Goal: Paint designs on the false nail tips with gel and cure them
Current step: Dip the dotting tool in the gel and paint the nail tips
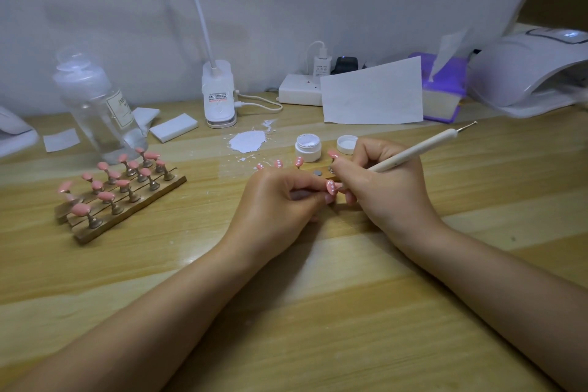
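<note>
Nail tip [331, 188], pink with white dots, sits between my two hands, pinched by my left hand [280, 200], long axis running up and to the right. My right hand [378, 181] grips a dotting pen [413, 151] whose shaft slants up to the right; its working end is hidden. Just beyond, dotted tips stand on a wooden strip [321, 172]. An open white gel jar [308, 147] stands beside its lid [347, 144]. A rack of plain pink tips [117, 191] lies left on the wooden table [318, 312]; a curing lamp [534, 73] sits far right.
</note>
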{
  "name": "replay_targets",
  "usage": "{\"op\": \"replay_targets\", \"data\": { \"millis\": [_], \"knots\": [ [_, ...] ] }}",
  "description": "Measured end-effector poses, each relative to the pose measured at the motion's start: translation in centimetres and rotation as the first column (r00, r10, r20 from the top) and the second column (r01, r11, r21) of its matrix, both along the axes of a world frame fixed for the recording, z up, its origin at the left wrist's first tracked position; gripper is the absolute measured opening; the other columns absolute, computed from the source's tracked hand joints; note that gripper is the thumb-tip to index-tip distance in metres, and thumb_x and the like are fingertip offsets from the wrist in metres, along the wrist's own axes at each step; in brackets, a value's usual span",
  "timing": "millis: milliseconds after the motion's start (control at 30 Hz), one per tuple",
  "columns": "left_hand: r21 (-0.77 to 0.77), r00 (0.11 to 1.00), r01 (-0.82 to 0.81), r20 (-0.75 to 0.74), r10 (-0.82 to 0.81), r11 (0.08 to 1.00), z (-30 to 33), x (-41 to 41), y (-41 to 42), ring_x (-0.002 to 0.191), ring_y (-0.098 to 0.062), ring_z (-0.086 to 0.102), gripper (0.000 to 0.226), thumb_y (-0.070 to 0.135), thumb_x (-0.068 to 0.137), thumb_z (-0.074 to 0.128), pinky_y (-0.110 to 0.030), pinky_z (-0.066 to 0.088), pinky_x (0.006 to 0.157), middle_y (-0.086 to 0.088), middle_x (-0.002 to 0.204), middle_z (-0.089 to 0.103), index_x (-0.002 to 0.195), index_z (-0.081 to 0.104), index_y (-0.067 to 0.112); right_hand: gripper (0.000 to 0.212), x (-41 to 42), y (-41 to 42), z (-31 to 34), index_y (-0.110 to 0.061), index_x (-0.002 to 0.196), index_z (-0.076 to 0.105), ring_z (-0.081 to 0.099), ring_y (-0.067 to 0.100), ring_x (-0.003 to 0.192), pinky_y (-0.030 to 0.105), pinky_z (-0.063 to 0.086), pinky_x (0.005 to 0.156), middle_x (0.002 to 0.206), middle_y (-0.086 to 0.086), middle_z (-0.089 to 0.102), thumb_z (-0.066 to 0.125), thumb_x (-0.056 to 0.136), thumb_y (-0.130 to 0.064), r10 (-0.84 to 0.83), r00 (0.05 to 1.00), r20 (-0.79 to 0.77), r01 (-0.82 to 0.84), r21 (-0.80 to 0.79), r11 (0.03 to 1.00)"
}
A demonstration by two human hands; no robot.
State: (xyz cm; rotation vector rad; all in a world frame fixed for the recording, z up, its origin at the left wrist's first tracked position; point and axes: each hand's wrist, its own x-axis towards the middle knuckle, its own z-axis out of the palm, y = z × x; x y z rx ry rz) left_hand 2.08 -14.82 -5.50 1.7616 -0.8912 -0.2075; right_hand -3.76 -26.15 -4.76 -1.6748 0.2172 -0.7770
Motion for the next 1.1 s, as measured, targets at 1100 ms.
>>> {"op": "replay_targets", "data": {
  "millis": [1100],
  "knots": [
    [0.011,0.999,-0.012,-0.043,0.013,1.000,0.15,-0.13,0.02,0.060,0.006,0.060,0.016,0.001,0.078,0.067,-0.010,0.049,0.056,0.012,0.070,0.069,0.080,0.074,0.016,0.045,-0.11,0.22,0.30,-0.010,0.046,0.033,0.044,-0.001,0.028,0.009,0.035,0.037,0.027,-0.009,0.042,0.056,0.080,0.010,0.032,0.999,0.011,-0.033,0.035,0.999]
  ]
}}
